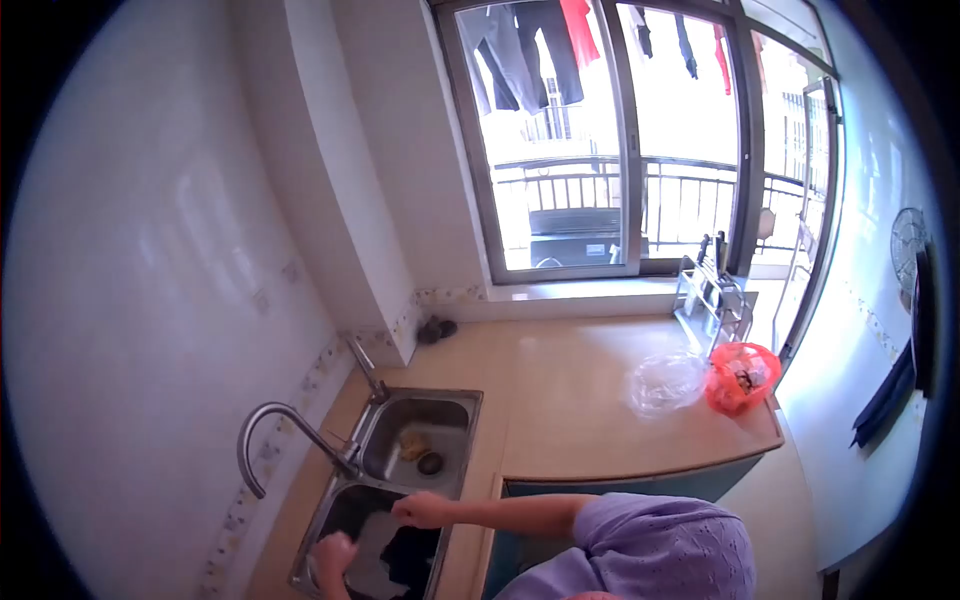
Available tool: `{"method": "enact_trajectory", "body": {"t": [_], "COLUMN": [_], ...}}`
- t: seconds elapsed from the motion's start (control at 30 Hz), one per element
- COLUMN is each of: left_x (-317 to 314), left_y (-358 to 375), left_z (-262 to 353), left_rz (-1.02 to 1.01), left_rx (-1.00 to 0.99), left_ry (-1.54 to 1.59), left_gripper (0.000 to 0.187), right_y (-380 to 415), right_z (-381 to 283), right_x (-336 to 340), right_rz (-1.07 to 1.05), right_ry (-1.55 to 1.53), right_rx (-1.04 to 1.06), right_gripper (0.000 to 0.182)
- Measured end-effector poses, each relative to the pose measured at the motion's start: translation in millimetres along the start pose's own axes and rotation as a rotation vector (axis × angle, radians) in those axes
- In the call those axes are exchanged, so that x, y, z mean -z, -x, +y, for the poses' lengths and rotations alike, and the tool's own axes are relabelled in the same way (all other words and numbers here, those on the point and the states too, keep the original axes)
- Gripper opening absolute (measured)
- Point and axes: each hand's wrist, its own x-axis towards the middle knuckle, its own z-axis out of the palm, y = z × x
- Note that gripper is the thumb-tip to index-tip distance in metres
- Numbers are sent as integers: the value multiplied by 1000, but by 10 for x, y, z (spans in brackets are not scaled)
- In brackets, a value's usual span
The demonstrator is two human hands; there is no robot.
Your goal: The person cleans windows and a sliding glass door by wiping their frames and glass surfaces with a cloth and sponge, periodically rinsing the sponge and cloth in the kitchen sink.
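Note:
Over the near sink basin (439, 548), my right hand (425, 510) reaches in from the right with its fingers curled closed. My left hand (333, 555) is lower and to the left, by the basin's left side, also closed and slightly blurred. A dark patch lies between the two hands, against the basin's far left part; I cannot tell whether it is cloth in my fingers. Black cloth (412, 556) lies bunched in the basin below my right hand. The curved faucet (285, 408) stands at the left of the sink, its spout turned toward the wall side.
The far basin (463, 420) holds a yellowish item (412, 444) and a dark round one (430, 463). On the counter (560, 400) sit a clear plastic bag (668, 384), a red bag (743, 378) and a knife rack (712, 300). Small dark objects (436, 330) stand in the back corner.

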Motion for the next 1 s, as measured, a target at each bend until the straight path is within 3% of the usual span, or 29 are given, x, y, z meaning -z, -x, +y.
{"method": "enact_trajectory", "body": {"t": [0.03,0.13,0.27,0.3,0.33,0.37,0.47,0.57,0.6,0.67,0.73,0.77,0.8,0.9,0.93,1.0], "left_x": [199,210,6,126,-26,-29,-141,-557,-769,-939,-1358,-1457,-1383,-2075,-2093,-2063], "left_y": [9,-114,260,410,441,554,1109,1661,1877,2387,2834,3080,3344,4126,4284,4417], "left_z": [281,271,847,1205,1423,1788,2928,3933,4307,5188,5993,6390,6806,7855,8129,8703], "left_rz": [1,21,-180,-253,-514,-632,-593,-684,-730,-710,-917,-1049,-1232,-1505,-1533,-1701], "left_rx": [-54,160,-42,-265,-102,-156,-277,-241,-111,103,138,86,-12,-113,-211,-507], "left_ry": [371,1448,-165,16,625,884,1295,1734,1885,1954,2050,2002,1969,1565,1420,1288], "left_gripper": [17,12,21,26,22,18,24,44,51,53,54,54,55,65,67,73], "right_y": [190,727,1562,1832,2116,2406,3189,3914,4173,4800,5644,6134,6650,8168,8625,9321], "right_z": [-96,-65,-88,-191,-307,-415,-760,-745,-787,-942,-890,-862,-857,-717,-814,-1161], "right_x": [-57,-261,-403,-320,-236,-130,228,470,646,1007,1148,1163,1220,1272,1371,1621], "right_rz": [28,-8,-83,-73,-64,-24,243,615,679,801,1026,1136,1177,1332,1416,1560], "right_ry": [-59,-294,-229,-263,-300,-388,-659,-642,-593,-493,-526,-550,-375,-724,-893,-1027], "right_rx": [-23,-61,-215,-260,-308,-397,-496,-276,-258,-228,-364,-443,-620,-627,-666,-509], "right_gripper": [22,27,41,45,50,60,87,97,98,99,98,98,93,60,54,55]}}
